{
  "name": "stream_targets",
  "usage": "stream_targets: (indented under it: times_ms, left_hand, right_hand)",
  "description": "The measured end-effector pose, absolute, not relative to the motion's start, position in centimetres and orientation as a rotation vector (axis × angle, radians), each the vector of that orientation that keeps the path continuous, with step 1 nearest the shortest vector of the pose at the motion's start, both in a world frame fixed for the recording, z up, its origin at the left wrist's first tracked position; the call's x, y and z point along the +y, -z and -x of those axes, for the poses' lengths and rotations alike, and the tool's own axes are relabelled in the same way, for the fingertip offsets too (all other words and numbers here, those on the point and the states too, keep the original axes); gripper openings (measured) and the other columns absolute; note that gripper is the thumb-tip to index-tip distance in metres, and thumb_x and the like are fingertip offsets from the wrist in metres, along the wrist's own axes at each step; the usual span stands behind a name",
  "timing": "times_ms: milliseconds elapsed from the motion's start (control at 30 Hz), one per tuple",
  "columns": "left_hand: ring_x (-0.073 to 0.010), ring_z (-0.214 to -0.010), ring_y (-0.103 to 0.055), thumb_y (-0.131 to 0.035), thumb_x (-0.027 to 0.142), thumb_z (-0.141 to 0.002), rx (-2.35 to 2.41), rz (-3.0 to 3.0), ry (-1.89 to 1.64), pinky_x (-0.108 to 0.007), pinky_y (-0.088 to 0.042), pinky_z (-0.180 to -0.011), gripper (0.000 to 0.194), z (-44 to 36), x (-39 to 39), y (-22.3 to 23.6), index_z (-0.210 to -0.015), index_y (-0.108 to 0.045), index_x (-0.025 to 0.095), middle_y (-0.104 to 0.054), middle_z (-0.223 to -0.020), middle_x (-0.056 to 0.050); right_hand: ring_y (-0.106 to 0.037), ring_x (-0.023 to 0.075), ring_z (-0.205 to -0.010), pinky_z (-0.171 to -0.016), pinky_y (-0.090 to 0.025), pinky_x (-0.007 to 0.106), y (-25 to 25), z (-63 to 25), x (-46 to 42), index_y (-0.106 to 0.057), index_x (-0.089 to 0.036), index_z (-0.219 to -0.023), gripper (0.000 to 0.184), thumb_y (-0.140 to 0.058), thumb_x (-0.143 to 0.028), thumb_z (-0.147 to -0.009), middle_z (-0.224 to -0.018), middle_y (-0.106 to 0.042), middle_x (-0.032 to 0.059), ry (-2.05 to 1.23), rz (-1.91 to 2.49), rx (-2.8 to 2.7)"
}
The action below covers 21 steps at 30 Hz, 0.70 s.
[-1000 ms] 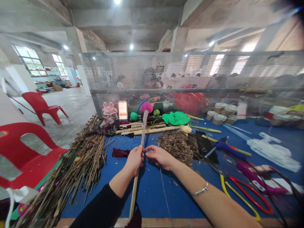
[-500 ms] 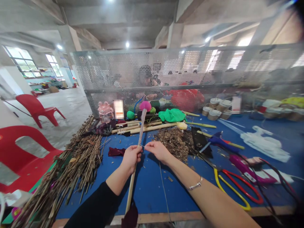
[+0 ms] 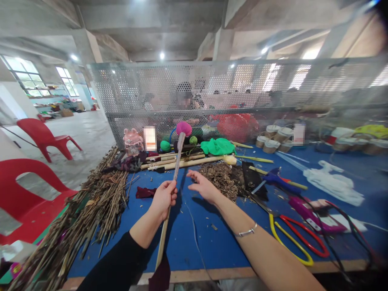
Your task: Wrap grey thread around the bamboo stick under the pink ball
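- While we're on the head view, what's the left hand (image 3: pixel 164 198) doing?

- Closed round the stick (image 3: pixel 163 238), fingers wrapped, somewhere mid-length. Stick's tilted, top end pointing away over the bench (image 3: pixel 230 248), bottom end near the front edge by a dark red cloth (image 3: pixel 160 275). Upper part has a pale shiny wrap (image 3: pixel 180 155). Pink ball (image 3: pixel 184 129) right at the top, tho I can't tell if it's attached.

- And the right hand (image 3: pixel 204 187)?

- Loosely open, thumb and fingers apart, nothing in it that I can see. Hovering just right of the stick, not touching, near a heap of chips (image 3: pixel 220 178). Thin thread (image 3: pixel 194 230) trails across the bench between the forearms, down to the front edge.

- Other stuff?

- Twigs (image 3: pixel 103 202) piled on the left, a dark red scrap (image 3: pixel 144 192) by the left hand. Scissors (image 3: pixel 272 224) on the right, one handle yellow, one red, near a purple tool (image 3: pixel 303 212). Further back: poles (image 3: pixel 194 162), green cloth (image 3: pixel 218 146), then a perforated screen (image 3: pixel 242 81).
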<state>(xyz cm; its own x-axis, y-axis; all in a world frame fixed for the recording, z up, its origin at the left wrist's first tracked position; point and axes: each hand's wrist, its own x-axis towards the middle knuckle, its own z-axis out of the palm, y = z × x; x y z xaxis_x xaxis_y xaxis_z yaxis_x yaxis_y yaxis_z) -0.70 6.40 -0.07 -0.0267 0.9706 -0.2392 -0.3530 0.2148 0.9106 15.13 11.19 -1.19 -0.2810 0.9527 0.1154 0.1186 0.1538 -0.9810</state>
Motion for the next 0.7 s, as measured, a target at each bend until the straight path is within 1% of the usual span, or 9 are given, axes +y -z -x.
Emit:
stream_targets:
  times_ms: [67,167,233,300,367,467,533,600,700]
  left_hand:
    - [-0.0007,-0.037,-0.033,-0.070,0.046,-0.060,1.102,-0.754,-1.242,-0.012,-0.017,-0.035,0.041,0.7,6.3,0.0,-0.079,-0.046,0.018,-0.044,-0.054,0.008]
    - [-0.0009,-0.037,-0.033,-0.070,0.047,-0.060,1.113,-0.760,-1.245,-0.012,-0.016,-0.035,0.042,0.7,6.3,-0.1,-0.078,-0.046,0.018,-0.045,-0.053,0.008]
    - [-0.0010,-0.037,-0.032,-0.070,0.048,-0.060,1.117,-0.765,-1.243,-0.013,-0.016,-0.035,0.042,0.6,6.3,0.0,-0.078,-0.046,0.018,-0.045,-0.053,0.008]
    - [-0.0012,-0.037,-0.033,-0.070,0.048,-0.060,1.120,-0.776,-1.241,-0.013,-0.018,-0.034,0.042,0.4,6.2,0.1,-0.078,-0.046,0.018,-0.045,-0.053,0.008]
    - [-0.0015,-0.037,-0.034,-0.070,0.048,-0.060,1.121,-0.790,-1.240,-0.013,-0.019,-0.034,0.041,0.3,6.2,0.2,-0.078,-0.048,0.017,-0.047,-0.055,0.007]
    - [-0.0016,-0.038,-0.035,-0.069,0.047,-0.061,1.122,-0.801,-1.244,-0.013,-0.021,-0.033,0.041,0.2,6.1,0.6,-0.079,-0.050,0.016,-0.049,-0.058,0.006]
    - [-0.0015,-0.038,-0.035,-0.069,0.047,-0.062,1.112,-0.796,-1.246,-0.013,-0.020,-0.033,0.040,0.1,6.1,0.7,-0.079,-0.050,0.016,-0.049,-0.058,0.006]
    - [-0.0014,-0.037,-0.034,-0.069,0.047,-0.063,1.080,-0.784,-1.239,-0.013,-0.019,-0.033,0.040,0.0,6.0,0.7,-0.081,-0.050,0.016,-0.048,-0.058,0.006]
    - [-0.0002,-0.036,-0.029,-0.066,0.047,-0.066,0.997,-0.767,-1.205,-0.013,-0.015,-0.033,0.039,-0.6,5.8,0.4,-0.084,-0.050,0.016,-0.048,-0.059,0.006]
  right_hand:
    - [-0.051,0.0215,-0.110,-0.089,-0.040,0.033,0.8,-14.9,11.1,-0.051,-0.023,-0.099,0.040,-0.064,-0.030,-0.062,-0.120,-0.055,0.0056,-1.259,1.050,-1.389]
    - [-0.061,0.0190,-0.076,-0.066,-0.046,0.031,0.5,-14.3,10.9,-0.049,-0.021,-0.098,0.032,-0.046,-0.046,-0.078,-0.090,-0.064,0.0064,-1.293,1.059,-1.214]
    - [-0.059,0.0178,-0.066,-0.059,-0.045,0.030,0.4,-14.0,10.7,-0.048,-0.020,-0.101,0.033,-0.043,-0.045,-0.080,-0.080,-0.063,0.0053,-1.235,1.114,-1.219]
    - [-0.059,0.0190,-0.081,-0.070,-0.047,0.032,0.5,-13.8,10.5,-0.044,-0.021,-0.113,0.047,-0.057,-0.034,-0.070,-0.096,-0.062,0.0062,-1.161,1.126,-1.303]
    - [-0.052,0.0214,-0.107,-0.089,-0.041,0.035,0.8,-13.5,10.3,-0.041,-0.024,-0.120,0.068,-0.066,-0.020,-0.057,-0.119,-0.054,0.0070,-1.227,1.099,-1.405]
    - [-0.042,0.0243,-0.120,-0.103,-0.029,0.038,1.1,-13.1,9.9,-0.050,-0.019,-0.109,0.061,-0.064,-0.011,-0.050,-0.122,-0.051,0.0098,-1.466,1.065,-1.427]
    - [-0.043,0.0238,-0.119,-0.103,-0.029,0.038,1.2,-13.0,10.0,-0.051,-0.019,-0.105,0.058,-0.060,-0.008,-0.049,-0.118,-0.053,0.0094,-1.475,1.032,-1.303]
    - [-0.045,0.0216,-0.118,-0.099,-0.034,0.036,1.1,-13.0,10.3,-0.050,-0.024,-0.108,0.058,-0.060,-0.012,-0.052,-0.118,-0.054,0.0059,-1.452,0.933,-1.097]
    - [-0.054,0.0188,-0.104,-0.081,-0.046,0.032,0.6,-12.5,10.8,-0.050,-0.027,-0.105,0.037,-0.056,-0.038,-0.071,-0.109,-0.060,0.0038,-1.605,0.738,-0.818]
